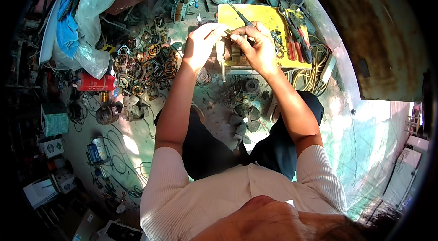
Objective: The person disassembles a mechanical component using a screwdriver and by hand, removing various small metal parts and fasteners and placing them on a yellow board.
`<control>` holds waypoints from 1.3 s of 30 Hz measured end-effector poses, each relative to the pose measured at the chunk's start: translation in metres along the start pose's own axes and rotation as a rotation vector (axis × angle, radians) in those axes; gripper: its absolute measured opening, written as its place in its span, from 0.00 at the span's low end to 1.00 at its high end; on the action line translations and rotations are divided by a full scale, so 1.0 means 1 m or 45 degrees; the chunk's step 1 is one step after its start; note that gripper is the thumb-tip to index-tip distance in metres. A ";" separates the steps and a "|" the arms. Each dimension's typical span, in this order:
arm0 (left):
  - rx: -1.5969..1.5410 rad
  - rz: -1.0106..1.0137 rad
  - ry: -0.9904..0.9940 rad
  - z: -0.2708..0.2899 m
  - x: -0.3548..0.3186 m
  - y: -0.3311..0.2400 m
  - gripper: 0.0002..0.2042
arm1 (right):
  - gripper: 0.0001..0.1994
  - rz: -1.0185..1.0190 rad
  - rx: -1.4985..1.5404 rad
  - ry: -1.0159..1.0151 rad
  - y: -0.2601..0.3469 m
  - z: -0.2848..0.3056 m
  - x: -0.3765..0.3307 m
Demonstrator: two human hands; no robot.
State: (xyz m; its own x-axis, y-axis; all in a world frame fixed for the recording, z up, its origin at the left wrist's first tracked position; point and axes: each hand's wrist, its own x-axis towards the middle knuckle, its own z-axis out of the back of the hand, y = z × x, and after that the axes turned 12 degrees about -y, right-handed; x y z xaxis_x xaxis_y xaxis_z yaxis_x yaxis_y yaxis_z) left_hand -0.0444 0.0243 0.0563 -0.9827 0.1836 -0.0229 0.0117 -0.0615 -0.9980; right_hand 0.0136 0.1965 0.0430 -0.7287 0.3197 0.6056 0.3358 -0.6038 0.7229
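Both hands meet over the near edge of a yellow tabletop [232,11]. My left hand [200,42], partly washed out by sunlight, pinches a small, thin piece [228,32] at its fingertips. From the other side, my right hand [261,48] has its thumb and fingers closed on the same piece, too small to name. Close behind the right fingers is a thin dark tool like a screwdriver [240,15]; whether it lies on the top or is held, I cannot tell. Below the hands, a metal vise [221,51] is fixed at the table's edge, partly hidden by them.
Pliers with red handles [292,50] and dark-handled tools lie on the table's right side, beside small metal parts [277,39]. A coil of cable [315,77] lies to the right. Many motor stators [153,65] are heaped on the floor left, near a red container [95,82].
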 end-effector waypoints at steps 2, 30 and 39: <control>0.066 -0.037 -0.017 0.001 0.000 -0.002 0.13 | 0.07 0.079 -0.052 -0.001 0.001 0.003 0.001; -0.161 -0.036 0.093 -0.003 0.001 -0.004 0.26 | 0.08 -0.216 0.211 0.081 -0.004 0.002 -0.003; -0.061 -0.085 0.111 0.002 0.005 0.003 0.28 | 0.07 -0.262 0.242 0.036 -0.008 0.004 -0.001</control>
State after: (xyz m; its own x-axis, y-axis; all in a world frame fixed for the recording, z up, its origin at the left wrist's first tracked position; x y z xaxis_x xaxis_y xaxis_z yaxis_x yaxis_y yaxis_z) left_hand -0.0501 0.0228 0.0530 -0.9619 0.2702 0.0411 -0.0427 0.0000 -0.9991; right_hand 0.0138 0.2041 0.0377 -0.8084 0.3996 0.4321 0.2831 -0.3797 0.8807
